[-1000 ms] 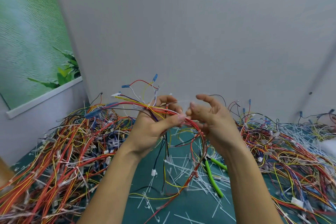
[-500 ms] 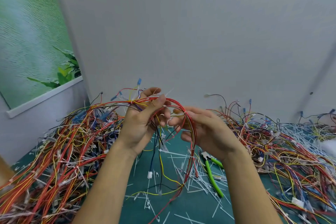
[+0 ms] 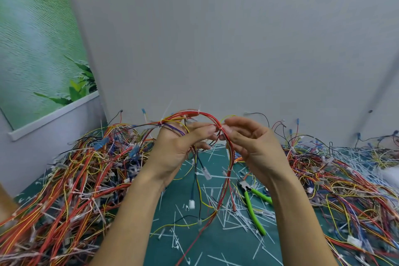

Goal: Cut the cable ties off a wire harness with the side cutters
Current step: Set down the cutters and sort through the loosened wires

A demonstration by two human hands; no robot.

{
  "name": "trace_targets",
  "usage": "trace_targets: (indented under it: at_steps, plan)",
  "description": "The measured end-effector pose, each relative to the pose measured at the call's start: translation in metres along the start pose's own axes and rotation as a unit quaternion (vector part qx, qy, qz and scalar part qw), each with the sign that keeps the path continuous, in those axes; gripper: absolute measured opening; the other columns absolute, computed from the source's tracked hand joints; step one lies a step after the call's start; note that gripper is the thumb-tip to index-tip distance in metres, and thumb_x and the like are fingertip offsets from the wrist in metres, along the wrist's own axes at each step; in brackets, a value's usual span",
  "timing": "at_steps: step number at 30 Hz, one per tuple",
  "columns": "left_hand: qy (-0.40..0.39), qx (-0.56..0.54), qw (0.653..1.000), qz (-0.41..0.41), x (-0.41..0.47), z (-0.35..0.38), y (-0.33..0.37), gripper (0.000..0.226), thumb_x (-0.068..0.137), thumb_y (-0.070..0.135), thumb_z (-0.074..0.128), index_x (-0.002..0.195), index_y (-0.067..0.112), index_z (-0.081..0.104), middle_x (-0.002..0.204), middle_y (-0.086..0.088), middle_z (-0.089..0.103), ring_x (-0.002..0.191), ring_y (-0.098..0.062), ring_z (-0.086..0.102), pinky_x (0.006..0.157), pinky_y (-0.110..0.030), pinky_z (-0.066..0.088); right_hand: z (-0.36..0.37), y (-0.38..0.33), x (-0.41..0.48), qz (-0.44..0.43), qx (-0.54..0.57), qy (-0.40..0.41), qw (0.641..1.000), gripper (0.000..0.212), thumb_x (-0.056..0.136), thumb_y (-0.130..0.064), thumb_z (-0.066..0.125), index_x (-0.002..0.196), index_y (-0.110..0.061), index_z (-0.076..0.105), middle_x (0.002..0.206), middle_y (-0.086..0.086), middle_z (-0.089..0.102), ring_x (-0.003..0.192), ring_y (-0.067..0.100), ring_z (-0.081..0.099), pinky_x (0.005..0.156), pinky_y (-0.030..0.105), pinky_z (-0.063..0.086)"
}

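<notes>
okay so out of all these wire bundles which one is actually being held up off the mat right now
The red harness arching between the left hand and right hand; the left pile and right pile lie on the mat.

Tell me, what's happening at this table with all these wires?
A person is holding up a wire harness with both bare hands: the left hand grips the bundle, and the right hand pinches it at a white cable tie. The green-handled side cutters lie on the green mat, not in use. Cut tie scraps litter the mat, and piles of harnesses sit on both sides.
</notes>
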State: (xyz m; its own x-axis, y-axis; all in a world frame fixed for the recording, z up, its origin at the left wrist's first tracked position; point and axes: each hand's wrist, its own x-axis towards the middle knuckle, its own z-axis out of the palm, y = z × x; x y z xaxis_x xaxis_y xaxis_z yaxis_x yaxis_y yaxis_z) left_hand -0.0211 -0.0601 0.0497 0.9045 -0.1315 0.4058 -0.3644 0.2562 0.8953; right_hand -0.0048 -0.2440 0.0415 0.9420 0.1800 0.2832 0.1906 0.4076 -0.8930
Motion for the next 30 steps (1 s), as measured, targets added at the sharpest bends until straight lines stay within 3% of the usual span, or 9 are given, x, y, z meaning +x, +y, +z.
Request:
trace_targets:
  at_steps: [7,16,20,22,25,30]
  plan:
    - [0.01,0.028,0.999,0.016,0.001,0.012,-0.01,0.013,0.079,0.011,0.078,0.076,0.023,0.077,0.088,-0.007,0.073,0.084,-0.019,0.066,0.065,-0.029,0.052,-0.001,0.004,-0.001,-0.051,-0.116,-0.002,0.992,0.026,0.076,-0.023,0.082,0.102,-0.018,0.078,0.094,0.003,0.079,0.086,0.011,0.073,0.072,0.019,0.056]
    - [0.056,0.029,0.997,0.038,0.002,0.018,-0.02,0.008,0.074,0.028,0.08,0.07,0.026,0.073,0.076,-0.001,0.068,0.071,-0.022,0.059,0.051,-0.029,0.046,-0.002,0.003,-0.002,-0.035,-0.189,-0.019,0.981,0.017,0.093,-0.016,0.075,0.11,-0.013,0.074,0.103,0.006,0.078,0.094,0.015,0.074,0.081,0.021,0.056]
    - [0.032,0.048,0.997,0.048,0.002,0.016,-0.022,0.014,0.084,0.022,0.074,0.073,0.028,0.07,0.073,-0.003,0.062,0.069,-0.021,0.054,0.054,-0.033,0.045,0.0,0.001,-0.005,-0.021,-0.213,-0.043,0.976,0.017,0.099,-0.023,0.066,0.112,-0.013,0.069,0.1,0.01,0.077,0.091,0.022,0.074,0.082,0.034,0.062]
    - [0.024,0.048,0.998,0.039,0.001,0.016,-0.023,0.013,0.088,0.018,0.07,0.079,0.027,0.067,0.077,-0.001,0.064,0.072,-0.019,0.055,0.059,-0.034,0.046,0.002,0.001,-0.006,-0.03,-0.232,-0.051,0.971,0.021,0.1,-0.029,0.061,0.111,-0.011,0.066,0.094,0.014,0.073,0.082,0.02,0.068,0.078,0.036,0.058]
    - [0.001,0.053,0.998,0.031,0.0,0.017,-0.026,0.006,0.09,0.017,0.067,0.085,0.022,0.067,0.087,-0.01,0.065,0.079,-0.024,0.054,0.069,-0.039,0.046,0.001,0.0,-0.006,-0.061,-0.294,-0.059,0.952,0.025,0.102,-0.033,0.057,0.104,-0.009,0.063,0.078,0.006,0.058,0.068,0.01,0.052,0.064,0.023,0.045]
    - [-0.023,0.08,0.996,0.035,-0.001,0.017,-0.027,0.013,0.09,0.017,0.064,0.089,0.004,0.061,0.083,-0.016,0.061,0.072,-0.023,0.046,0.064,-0.031,0.043,-0.012,0.001,-0.004,-0.076,-0.377,-0.076,0.92,0.03,0.101,-0.044,0.054,0.095,-0.016,0.061,0.068,-0.012,0.043,0.063,0.005,0.038,0.058,0.016,0.033]
